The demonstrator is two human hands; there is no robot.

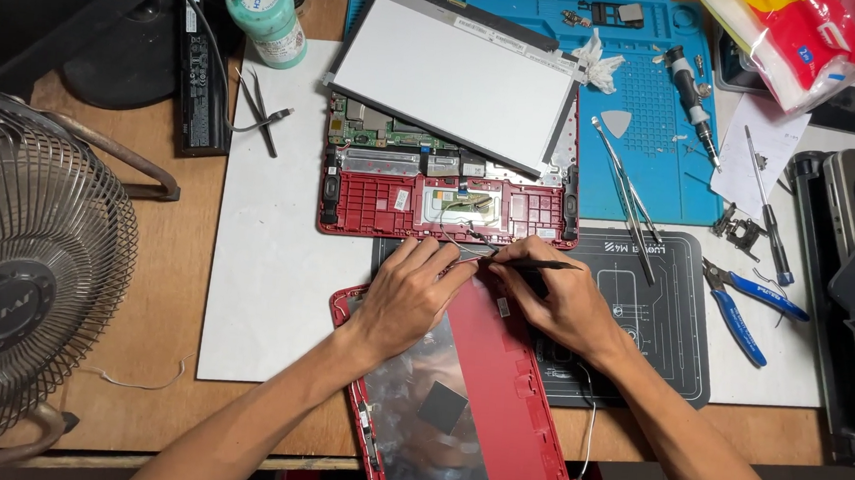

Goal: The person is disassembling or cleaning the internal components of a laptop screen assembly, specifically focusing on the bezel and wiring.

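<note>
Two hands work at the top edge of the red laptop lid shell [498,375], which lies on the table [174,282] just below the opened red laptop base [430,205]: the left hand [409,294] presses down with its fingers curled on thin wires [468,241], and the right hand [559,299] is closed around a slim black tool [531,264] whose tip meets them. Much of the teardown looks done, since one bare screen panel [454,76] already rests loose on the base, while the wiring between lid and base still seems to need handling. Around them I count one fan [29,272], one green-capped bottle [266,13], one pair of blue-handled pliers [749,303] and one blue mat [658,106].
</note>
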